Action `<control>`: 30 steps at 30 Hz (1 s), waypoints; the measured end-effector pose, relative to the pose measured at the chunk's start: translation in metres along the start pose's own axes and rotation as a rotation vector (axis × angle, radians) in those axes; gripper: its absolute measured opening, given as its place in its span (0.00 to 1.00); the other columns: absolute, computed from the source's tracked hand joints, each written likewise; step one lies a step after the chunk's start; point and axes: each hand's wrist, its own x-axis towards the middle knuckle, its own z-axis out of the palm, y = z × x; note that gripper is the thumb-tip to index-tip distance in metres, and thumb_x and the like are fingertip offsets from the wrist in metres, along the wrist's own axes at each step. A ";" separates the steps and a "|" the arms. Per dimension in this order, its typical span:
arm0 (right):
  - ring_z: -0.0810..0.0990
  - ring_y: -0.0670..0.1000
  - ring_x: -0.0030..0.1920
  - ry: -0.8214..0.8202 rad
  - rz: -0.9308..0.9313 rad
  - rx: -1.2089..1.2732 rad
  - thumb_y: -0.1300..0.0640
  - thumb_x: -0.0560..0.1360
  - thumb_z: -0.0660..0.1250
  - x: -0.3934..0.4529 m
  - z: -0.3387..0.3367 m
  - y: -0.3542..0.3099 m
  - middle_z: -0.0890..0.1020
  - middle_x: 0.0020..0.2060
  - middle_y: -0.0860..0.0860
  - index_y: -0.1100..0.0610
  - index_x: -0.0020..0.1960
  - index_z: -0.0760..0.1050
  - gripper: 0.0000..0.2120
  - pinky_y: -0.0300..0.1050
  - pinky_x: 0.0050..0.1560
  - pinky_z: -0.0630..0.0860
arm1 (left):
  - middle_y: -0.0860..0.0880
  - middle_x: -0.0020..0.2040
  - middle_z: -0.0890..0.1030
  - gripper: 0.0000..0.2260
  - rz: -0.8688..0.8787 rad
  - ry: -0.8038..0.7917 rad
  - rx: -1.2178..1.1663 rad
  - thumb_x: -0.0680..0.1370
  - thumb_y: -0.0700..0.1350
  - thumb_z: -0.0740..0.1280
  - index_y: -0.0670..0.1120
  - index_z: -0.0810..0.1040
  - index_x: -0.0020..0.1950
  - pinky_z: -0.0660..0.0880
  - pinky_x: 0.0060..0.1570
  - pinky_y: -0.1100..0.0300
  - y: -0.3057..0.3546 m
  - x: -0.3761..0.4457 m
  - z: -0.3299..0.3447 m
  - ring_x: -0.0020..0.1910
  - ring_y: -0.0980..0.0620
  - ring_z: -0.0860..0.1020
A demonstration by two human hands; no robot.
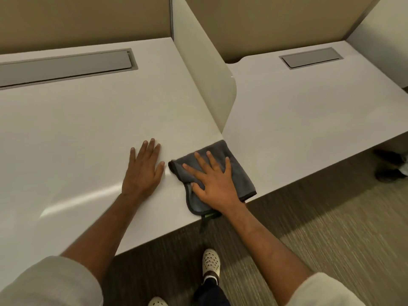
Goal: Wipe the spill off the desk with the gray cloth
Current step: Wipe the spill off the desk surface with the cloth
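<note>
A folded gray cloth (239,171) lies flat on the white desk (77,133), near its front right corner just below the divider's end. My right hand (213,184) presses down on the cloth with fingers spread, palm flat. My left hand (143,171) rests flat on the bare desk just left of the cloth, fingers together and holding nothing. A small green and black tag (206,219) hangs off the cloth over the desk's front edge. I cannot make out any spill; only pale glare streaks show on the surface.
A white divider panel (207,85) rises between this desk and a neighbouring desk (309,111) on the right. Gray cable covers (64,67) sit at the back of both desks. Carpet (331,228) and my white shoe (210,261) lie below the edge; dark shoes (388,166) show far right.
</note>
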 end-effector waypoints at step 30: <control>0.42 0.50 0.82 -0.090 -0.015 0.063 0.34 0.77 0.58 0.096 -0.003 0.010 0.46 0.83 0.50 0.52 0.83 0.46 0.43 0.66 0.78 0.44 | 0.47 0.84 0.49 0.39 0.003 0.053 -0.190 0.80 0.69 0.37 0.43 0.46 0.83 0.43 0.81 0.48 0.007 -0.005 -0.012 0.83 0.51 0.46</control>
